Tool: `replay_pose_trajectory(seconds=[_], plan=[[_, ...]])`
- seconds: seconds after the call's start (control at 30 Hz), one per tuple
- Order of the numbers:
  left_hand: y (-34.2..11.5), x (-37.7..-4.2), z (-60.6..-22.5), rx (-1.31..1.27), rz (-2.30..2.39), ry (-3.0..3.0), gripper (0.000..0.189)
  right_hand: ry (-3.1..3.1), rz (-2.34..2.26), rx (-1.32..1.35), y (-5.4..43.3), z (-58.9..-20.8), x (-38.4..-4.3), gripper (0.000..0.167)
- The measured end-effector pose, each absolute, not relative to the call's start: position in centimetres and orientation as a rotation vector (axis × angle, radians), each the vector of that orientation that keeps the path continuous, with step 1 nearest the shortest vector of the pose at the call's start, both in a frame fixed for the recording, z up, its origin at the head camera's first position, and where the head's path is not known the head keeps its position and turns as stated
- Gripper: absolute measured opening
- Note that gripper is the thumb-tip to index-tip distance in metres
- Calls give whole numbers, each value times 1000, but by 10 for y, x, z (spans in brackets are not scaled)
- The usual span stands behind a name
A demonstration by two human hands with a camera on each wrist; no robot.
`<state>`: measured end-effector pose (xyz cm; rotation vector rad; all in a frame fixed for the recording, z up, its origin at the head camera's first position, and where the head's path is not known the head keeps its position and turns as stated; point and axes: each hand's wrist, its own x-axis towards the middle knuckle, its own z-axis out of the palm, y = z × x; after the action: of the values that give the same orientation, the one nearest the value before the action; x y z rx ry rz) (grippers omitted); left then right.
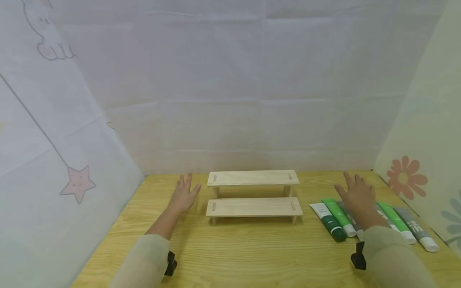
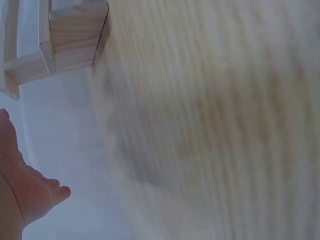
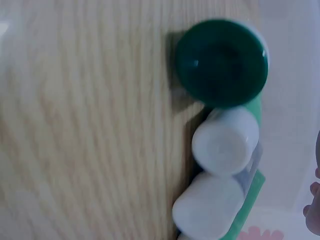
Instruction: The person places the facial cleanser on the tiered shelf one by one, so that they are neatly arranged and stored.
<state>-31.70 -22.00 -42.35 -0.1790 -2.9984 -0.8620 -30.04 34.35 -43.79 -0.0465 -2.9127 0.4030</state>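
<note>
My left hand (image 1: pixel 183 197) hovers with spread fingers to the left of a two-step wooden stand, holding nothing. The stand has an upper shelf (image 1: pixel 252 178) at the back and a lower shelf (image 1: pixel 253 207) in front. On the other side, my right hand (image 1: pixel 359 197) reaches over a row of squeeze tubes with its fingers spread and empty. A white and dark green tube (image 1: pixel 330 221) lies at the row's left end, beside a bright green tube (image 1: pixel 338 216). Farther right are another green tube (image 1: pixel 396 222) and a grey tube (image 1: pixel 415 228). My right forearm hides the row's middle.
The wooden table (image 1: pixel 245 256) runs back to a pale cloth wall (image 1: pixel 216 88). Cloth side walls stand at left and right, printed with a pink star (image 1: pixel 78 184) and a red flower (image 1: pixel 406 177). In the right wrist view, white caps (image 3: pixel 225 145) face the camera.
</note>
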Motion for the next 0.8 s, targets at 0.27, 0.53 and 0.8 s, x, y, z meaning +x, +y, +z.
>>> replay_pose_trajectory(seconds=[0.27,0.53,0.8], plan=[[-216,-296,-440,-246,-1358,-2801,78,-2834,443,-100,372,-445,-286,69],[-203,-273,-448,-255,-1578,-2700,78,-2830,582,-158,392,-444,-270,70],[-192,-261,-454,-238,-1869,-2582,71,-2836,636,-229,419,-444,-251,71]])
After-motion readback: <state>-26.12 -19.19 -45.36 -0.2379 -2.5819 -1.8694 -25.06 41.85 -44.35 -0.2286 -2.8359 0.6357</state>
